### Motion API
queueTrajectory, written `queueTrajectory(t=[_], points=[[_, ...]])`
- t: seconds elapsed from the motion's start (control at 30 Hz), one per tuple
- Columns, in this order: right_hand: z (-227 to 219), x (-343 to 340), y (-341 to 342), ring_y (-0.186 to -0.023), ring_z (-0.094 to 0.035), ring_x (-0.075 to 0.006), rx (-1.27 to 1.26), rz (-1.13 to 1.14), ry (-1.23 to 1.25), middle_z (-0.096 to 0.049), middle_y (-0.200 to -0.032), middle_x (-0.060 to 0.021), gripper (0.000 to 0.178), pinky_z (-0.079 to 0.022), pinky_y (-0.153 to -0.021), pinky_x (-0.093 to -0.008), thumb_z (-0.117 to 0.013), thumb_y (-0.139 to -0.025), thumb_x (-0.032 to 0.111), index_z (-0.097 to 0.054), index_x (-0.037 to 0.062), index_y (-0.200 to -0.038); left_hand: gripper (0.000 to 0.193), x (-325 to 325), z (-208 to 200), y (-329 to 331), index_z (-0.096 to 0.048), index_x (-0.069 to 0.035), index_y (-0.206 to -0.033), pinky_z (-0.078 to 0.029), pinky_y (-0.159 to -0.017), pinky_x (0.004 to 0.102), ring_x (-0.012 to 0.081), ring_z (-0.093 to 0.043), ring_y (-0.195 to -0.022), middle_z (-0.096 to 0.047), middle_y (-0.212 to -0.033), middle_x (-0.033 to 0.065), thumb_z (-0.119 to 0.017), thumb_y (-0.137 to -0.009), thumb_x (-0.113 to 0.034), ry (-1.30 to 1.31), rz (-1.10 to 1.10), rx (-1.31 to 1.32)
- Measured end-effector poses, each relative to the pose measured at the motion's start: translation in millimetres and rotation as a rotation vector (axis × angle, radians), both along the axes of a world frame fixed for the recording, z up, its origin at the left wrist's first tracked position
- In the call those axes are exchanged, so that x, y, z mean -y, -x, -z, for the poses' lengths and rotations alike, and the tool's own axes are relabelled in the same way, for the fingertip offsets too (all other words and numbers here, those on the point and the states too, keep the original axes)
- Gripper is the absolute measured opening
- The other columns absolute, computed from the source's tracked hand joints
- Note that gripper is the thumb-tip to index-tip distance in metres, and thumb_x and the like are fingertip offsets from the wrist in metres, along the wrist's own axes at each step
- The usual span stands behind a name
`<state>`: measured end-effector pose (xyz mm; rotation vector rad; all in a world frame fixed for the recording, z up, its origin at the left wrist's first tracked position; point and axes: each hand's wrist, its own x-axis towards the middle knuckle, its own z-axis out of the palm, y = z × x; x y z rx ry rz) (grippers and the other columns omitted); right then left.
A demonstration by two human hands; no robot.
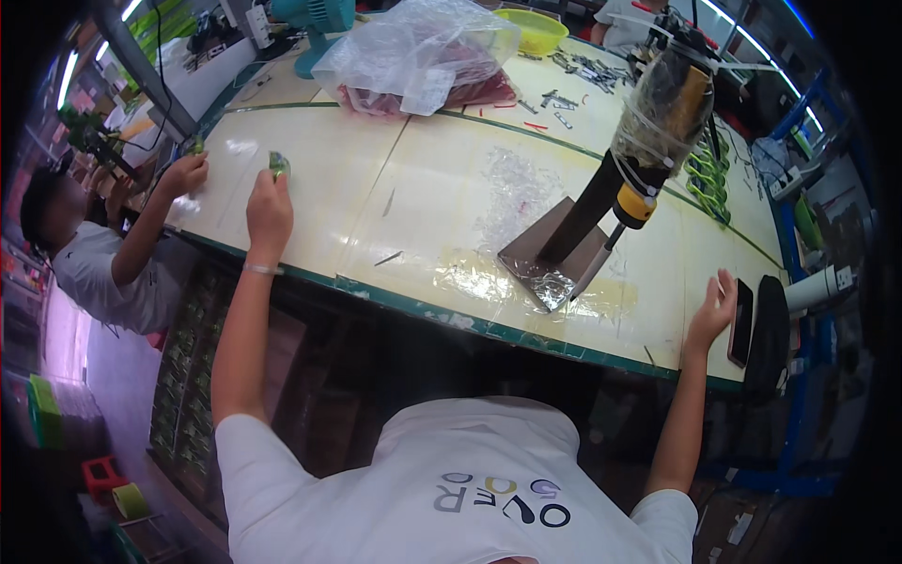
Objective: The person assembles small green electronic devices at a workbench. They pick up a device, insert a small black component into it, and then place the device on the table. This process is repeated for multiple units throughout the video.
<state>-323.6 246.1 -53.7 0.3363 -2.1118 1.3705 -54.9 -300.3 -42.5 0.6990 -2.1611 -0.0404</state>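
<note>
My left hand (271, 214) is raised over the left part of the cream-topped table (376, 169), its fingers closed on a small green piece (279, 165). That piece is too small to tell its kind. At the right end of the table, my right hand (714, 308) has its fingers apart and holds nothing. Close beside it lie a dark phone (740, 324) and a long black case (769, 329). Between my hands stands a dark metal stand (583, 221) on a flat base plate, carrying a tool (662, 108) wrapped in clear plastic with a yellow collar.
Behind sit a plastic bag of red pieces (423, 70), a teal fan (315, 23), a yellow-green basin (531, 33) and scattered small metal parts (592, 70). Green coiled pieces (709, 179) lie at the right. A co-worker (117, 240) reaches over the table's left edge.
</note>
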Motion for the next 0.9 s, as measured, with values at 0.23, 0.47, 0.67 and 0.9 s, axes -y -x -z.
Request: queueTrajectory(t=[0.23, 0.47, 0.67, 0.9], points=[[-42, 92, -201, -0.089, -0.051, -0.0315, -0.265, -0.925, -0.274, -0.050, -0.104, -0.0160, 0.056, -0.040, -0.078, -0.0422, -0.072, -0.057, 0.018, -0.047, 0.0048, -0.105, 0.019, -184, -56, -62, -0.044, -0.005, -0.074, -0.026, -0.048, 0.0173, 0.0011, -0.030, -0.056, -0.036, -0.062, -0.0063, -0.042, -0.088, -0.017, -1.162, 0.573, -0.150], [-10, 128, -224, -0.098, -0.051, -0.0282, 0.447, -1.168, -0.147, -0.047, -0.111, -0.0179, 0.071, -0.041, -0.083, -0.0335, -0.070, -0.062, 0.016, -0.033, 0.0059, -0.122, 0.031, -223, -49, -12, -0.055, 0.001, -0.077, -0.038, -0.056, 0.0204, 0.0069, -0.045, -0.056, -0.053, -0.065, 0.0028, -0.043, -0.088, -0.026, -1.486, 0.918, 0.250], [6, 89, -238, -0.099, -0.051, -0.0253, 0.732, -1.072, -0.091, -0.049, -0.108, -0.0164, 0.075, -0.040, -0.084, -0.0313, -0.071, -0.063, 0.015, -0.029, 0.0031, -0.124, 0.012, -167, 8, 62, -0.057, 0.001, -0.078, -0.041, -0.061, 0.0267, 0.0159, -0.051, -0.067, -0.055, -0.074, 0.0083, -0.058, -0.075, -0.010, -0.706, 0.596, 0.251], [25, 69, -243, -0.097, -0.052, -0.0255, 0.718, -0.925, -0.068, -0.050, -0.106, -0.0173, 0.076, -0.041, -0.082, -0.0317, -0.072, -0.061, 0.016, -0.029, 0.0012, -0.123, 0.009, -170, -1, 69, -0.054, 0.002, -0.072, -0.042, -0.062, 0.0345, 0.0278, -0.052, -0.067, -0.053, -0.074, 0.0142, -0.056, -0.072, -0.007, -0.300, 0.643, 0.503]])
